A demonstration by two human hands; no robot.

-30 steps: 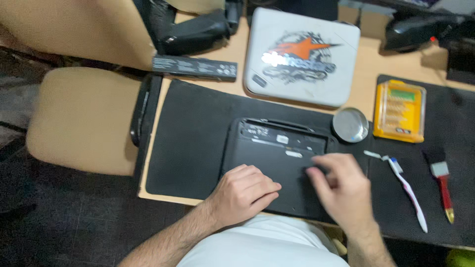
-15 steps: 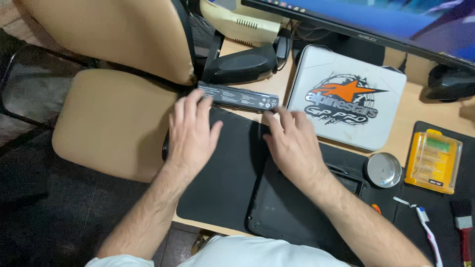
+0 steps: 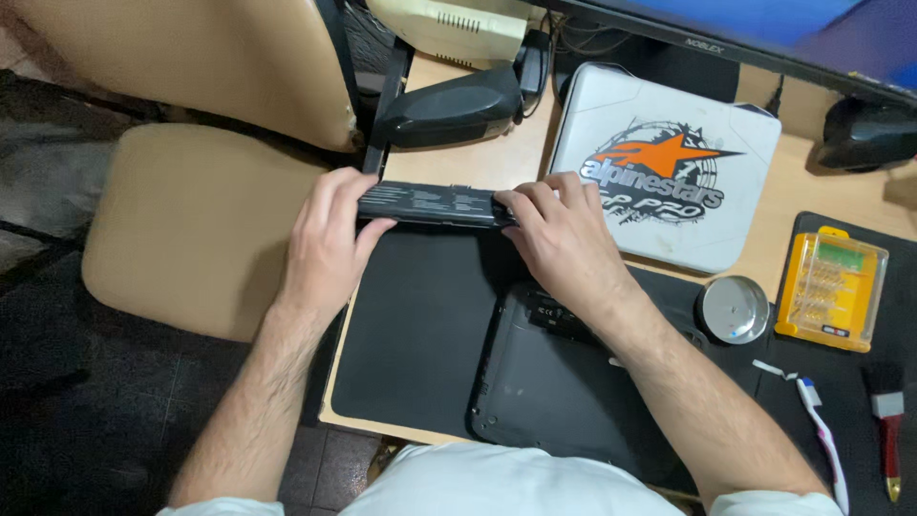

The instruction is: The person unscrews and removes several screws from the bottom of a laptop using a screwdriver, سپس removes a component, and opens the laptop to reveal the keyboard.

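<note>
Since half a second ago, both my hands have closed on the long black battery pack, which then lay flat at the far edge of the mat under my fingertips. Now my left hand wraps its left end, thumb underneath and fingers curled over the top, and my right hand pinches its right end between thumb and fingers. The pack sits level across the back edge of the black work mat; whether it is lifted clear or just resting there, I cannot tell.

Judging by how things lie, the black laptop is bottom-up near me with its battery bay open, so the pack is out and gripped, but not seated in anything.

Around me: a white case with an orange star emblem just beyond my right hand, a round metal tin, a yellow screwdriver bit set, a toothbrush and a red-handled brush. A black speaker sits right behind the pack, and a tan chair stands left.
</note>
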